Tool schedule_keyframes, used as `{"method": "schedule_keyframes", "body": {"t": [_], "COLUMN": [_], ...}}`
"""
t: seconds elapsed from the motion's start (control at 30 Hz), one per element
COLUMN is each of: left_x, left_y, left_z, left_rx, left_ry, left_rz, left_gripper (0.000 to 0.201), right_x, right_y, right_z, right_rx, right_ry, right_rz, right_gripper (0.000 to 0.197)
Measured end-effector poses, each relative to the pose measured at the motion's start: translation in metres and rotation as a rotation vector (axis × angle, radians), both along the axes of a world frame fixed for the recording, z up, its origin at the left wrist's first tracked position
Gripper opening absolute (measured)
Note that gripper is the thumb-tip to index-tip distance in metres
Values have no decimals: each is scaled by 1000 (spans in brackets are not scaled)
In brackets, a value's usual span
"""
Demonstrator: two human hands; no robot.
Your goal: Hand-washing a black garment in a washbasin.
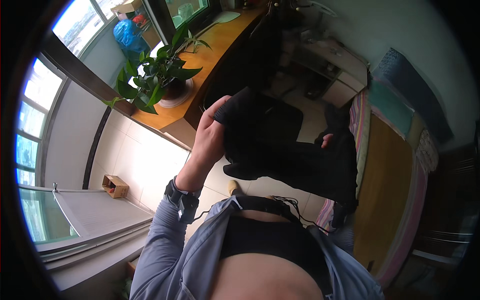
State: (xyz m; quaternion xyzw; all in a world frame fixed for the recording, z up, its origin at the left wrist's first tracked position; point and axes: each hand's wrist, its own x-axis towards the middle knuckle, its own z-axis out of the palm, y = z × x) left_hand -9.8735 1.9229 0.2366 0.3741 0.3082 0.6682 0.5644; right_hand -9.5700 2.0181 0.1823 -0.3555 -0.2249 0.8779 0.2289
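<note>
A black garment (310, 162) hangs stretched between my two hands in front of my body, its exact kind hard to make out. On the left, my left hand (211, 131) is closed around a raised edge of it that looks ribbed. The cloth covers nearly all of my right hand (326, 141); only a bit of its fingers shows, curled against the fabric. A dark wrist device (182, 202) with a cable is strapped over my left grey-blue sleeve.
A potted leafy plant (159, 75) stands on a wooden counter (200, 70) at the far left. To the right is a bed (382, 195) with a brown mat. A white desk (345, 70) stands at the back, a small cardboard box (115, 186) on the left floor.
</note>
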Motion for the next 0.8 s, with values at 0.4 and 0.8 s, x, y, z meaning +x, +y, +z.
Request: {"method": "schedule_keyframes", "body": {"t": [0.4,0.8], "left_x": [55,43], "left_y": [20,5], "left_z": [18,63], "left_rx": [-73,471], "left_ry": [-116,59], "left_rz": [-315,-952], "left_gripper": [28,21], "right_x": [0,65], "right_y": [-87,-106], "right_z": [-21,-19], "right_rx": [623,615], "right_ry": [-166,-186], "right_rz": [-461,-689], "right_gripper": [63,58]}}
